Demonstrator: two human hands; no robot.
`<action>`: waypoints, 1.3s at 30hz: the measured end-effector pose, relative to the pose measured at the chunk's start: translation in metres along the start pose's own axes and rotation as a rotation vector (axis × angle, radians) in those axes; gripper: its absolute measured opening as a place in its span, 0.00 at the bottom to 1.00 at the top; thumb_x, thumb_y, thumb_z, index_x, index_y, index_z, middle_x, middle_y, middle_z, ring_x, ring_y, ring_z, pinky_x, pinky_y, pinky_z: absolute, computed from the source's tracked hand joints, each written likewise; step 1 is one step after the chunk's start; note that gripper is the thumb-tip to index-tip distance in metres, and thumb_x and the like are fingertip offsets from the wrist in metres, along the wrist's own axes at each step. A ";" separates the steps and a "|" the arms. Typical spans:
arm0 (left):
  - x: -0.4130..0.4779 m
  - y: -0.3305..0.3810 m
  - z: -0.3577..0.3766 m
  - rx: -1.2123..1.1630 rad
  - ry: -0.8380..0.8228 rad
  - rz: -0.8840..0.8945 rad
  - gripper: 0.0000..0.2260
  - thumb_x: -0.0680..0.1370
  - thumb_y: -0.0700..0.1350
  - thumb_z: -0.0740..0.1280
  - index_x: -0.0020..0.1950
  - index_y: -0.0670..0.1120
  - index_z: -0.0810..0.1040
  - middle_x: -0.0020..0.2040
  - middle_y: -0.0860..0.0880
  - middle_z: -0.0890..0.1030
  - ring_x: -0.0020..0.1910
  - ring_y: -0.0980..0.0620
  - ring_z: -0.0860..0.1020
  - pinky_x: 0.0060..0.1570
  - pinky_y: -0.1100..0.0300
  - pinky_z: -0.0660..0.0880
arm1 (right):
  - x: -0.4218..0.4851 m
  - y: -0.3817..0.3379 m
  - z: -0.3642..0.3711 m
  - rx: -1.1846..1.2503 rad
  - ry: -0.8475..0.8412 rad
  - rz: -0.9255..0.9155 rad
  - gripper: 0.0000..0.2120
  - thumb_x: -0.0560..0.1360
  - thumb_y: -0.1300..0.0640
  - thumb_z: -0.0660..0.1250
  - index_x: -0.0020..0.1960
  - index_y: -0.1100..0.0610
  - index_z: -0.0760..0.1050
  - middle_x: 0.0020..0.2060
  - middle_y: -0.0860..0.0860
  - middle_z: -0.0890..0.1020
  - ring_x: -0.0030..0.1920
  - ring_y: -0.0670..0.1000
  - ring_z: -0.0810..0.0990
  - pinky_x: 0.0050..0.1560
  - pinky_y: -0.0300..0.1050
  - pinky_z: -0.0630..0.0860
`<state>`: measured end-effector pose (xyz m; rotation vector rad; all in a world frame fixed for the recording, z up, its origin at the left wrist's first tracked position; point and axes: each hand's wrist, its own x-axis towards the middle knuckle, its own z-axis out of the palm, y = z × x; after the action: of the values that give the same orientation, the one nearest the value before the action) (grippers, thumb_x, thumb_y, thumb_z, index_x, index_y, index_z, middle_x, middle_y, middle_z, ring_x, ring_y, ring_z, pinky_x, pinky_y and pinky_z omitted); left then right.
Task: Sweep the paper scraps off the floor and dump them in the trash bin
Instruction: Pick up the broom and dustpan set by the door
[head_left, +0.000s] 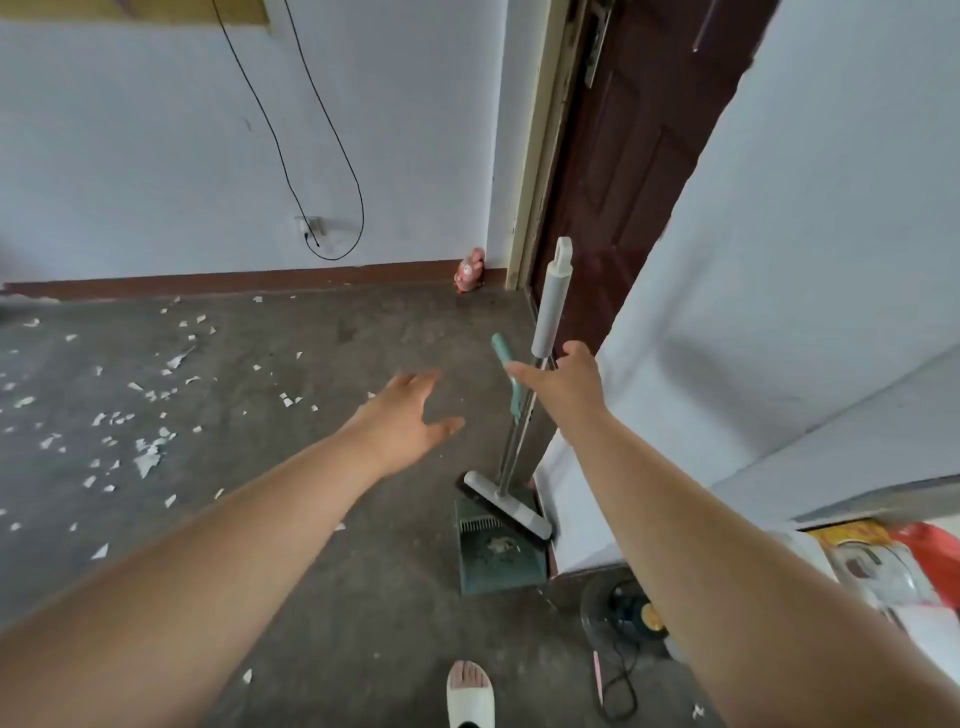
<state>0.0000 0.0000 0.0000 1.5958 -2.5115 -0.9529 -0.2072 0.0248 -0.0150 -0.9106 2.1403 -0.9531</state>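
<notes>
We see white paper scraps (148, 457) speckling a mottled grey floor (363, 338). The wall (156, 156) is a pale bluish white, edged at the bottom by a reddish-brown skirting (234, 283), and a black cable (332, 156) loops across it. The door (623, 182) is a dark maroon brown inside a cream frame (535, 156). We find the broom (550, 306) pale grey at the grip, silver along the pole, and white at the head over dark bristles. The dustpan (498, 558) is dark green with a lighter teal handle (506, 364). A pink toy (470, 270) sits in the corner, and the slipper (469, 693) is white.
</notes>
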 end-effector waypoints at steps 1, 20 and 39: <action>0.004 0.000 0.001 0.000 -0.003 -0.004 0.34 0.77 0.61 0.64 0.78 0.50 0.57 0.74 0.46 0.64 0.70 0.46 0.69 0.69 0.50 0.67 | 0.003 -0.003 0.000 0.034 0.009 -0.010 0.43 0.65 0.43 0.77 0.71 0.61 0.63 0.62 0.54 0.73 0.59 0.53 0.75 0.51 0.39 0.70; 0.046 0.005 0.010 -0.015 -0.041 -0.091 0.33 0.78 0.56 0.66 0.78 0.49 0.57 0.74 0.47 0.63 0.69 0.47 0.70 0.64 0.59 0.66 | 0.054 -0.021 0.012 0.404 0.007 -0.107 0.07 0.72 0.50 0.72 0.41 0.51 0.76 0.34 0.46 0.78 0.32 0.44 0.75 0.40 0.40 0.73; 0.040 0.015 0.002 -0.021 0.015 -0.150 0.37 0.75 0.56 0.70 0.78 0.54 0.56 0.76 0.51 0.60 0.71 0.48 0.68 0.68 0.54 0.67 | 0.046 -0.046 0.014 0.464 -0.101 -0.211 0.16 0.72 0.55 0.72 0.31 0.55 0.68 0.23 0.49 0.72 0.26 0.46 0.72 0.36 0.44 0.75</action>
<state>-0.0324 -0.0274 -0.0062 1.7998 -2.3923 -0.9734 -0.2083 -0.0393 0.0022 -0.9315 1.6561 -1.4025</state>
